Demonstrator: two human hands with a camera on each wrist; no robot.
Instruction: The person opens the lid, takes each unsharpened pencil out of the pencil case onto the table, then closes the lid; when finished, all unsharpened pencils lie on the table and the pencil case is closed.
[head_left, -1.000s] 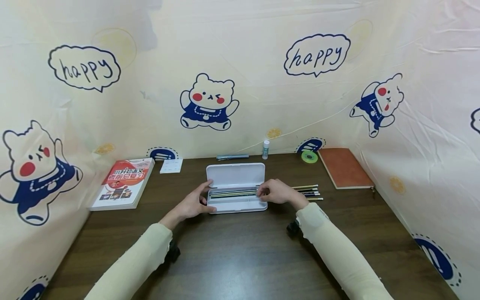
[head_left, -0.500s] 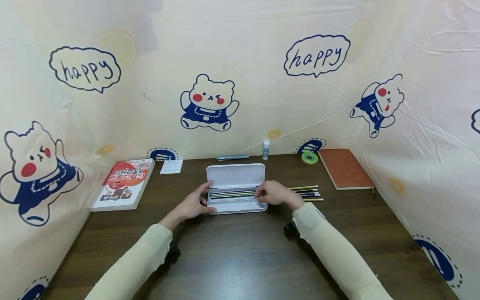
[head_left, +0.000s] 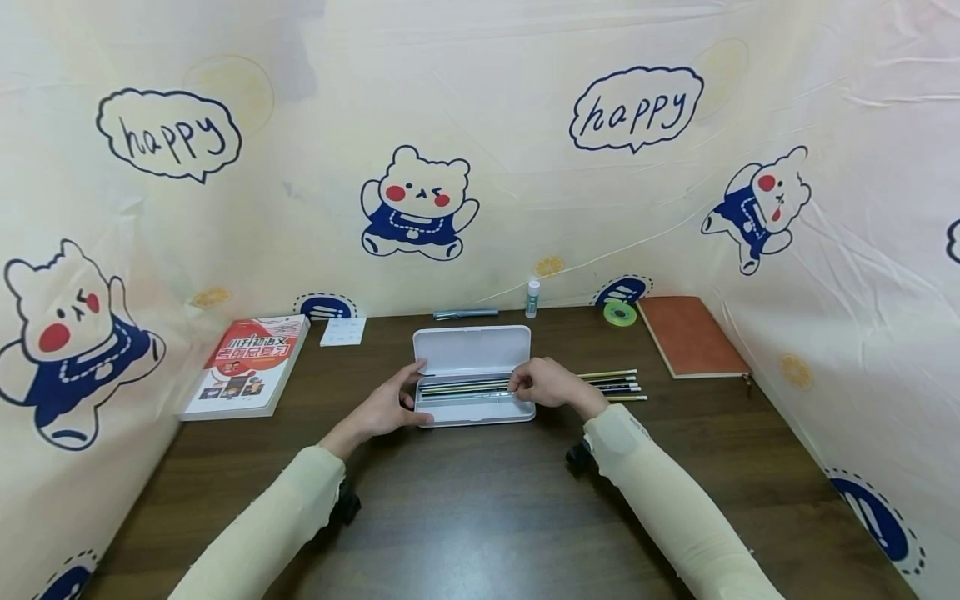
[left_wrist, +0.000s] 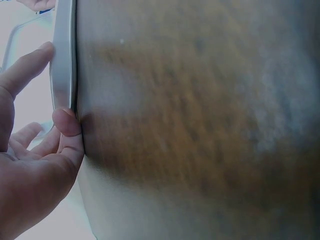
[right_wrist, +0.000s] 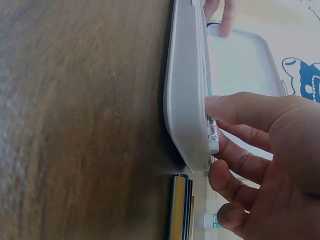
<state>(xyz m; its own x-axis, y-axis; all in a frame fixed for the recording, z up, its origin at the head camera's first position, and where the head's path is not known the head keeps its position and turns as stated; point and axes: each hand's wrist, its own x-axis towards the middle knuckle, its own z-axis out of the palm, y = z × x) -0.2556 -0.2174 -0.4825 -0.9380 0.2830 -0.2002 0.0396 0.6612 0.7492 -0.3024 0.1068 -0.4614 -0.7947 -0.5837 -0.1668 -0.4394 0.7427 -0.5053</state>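
Note:
An open white pencil case (head_left: 472, 412) lies on the table with its lid (head_left: 472, 350) raised at the back. Several pencils (head_left: 461, 387) lie lengthwise inside. At the case's left end, my left hand (head_left: 384, 408) grips it, thumb at the front corner and fingers at the rear. My right hand (head_left: 553, 383) is over the right end. In the right wrist view, its thumb and fingers pinch a pencil (right_wrist: 213, 142) with a white end, just inside the case wall. The pencil's far part is hidden there by the case and hand.
More pencils (head_left: 626, 387) lie right of the case. Behind stand a glue stick (head_left: 532, 300) and a blue pen (head_left: 465, 314). Green tape (head_left: 619, 313) and a brown notebook (head_left: 693, 337) are at right. A book (head_left: 247, 367) and a white card (head_left: 343, 332) lie at left.
My right hand has shifted slightly left along the case with the pencil. The left hand and the case have stayed put.

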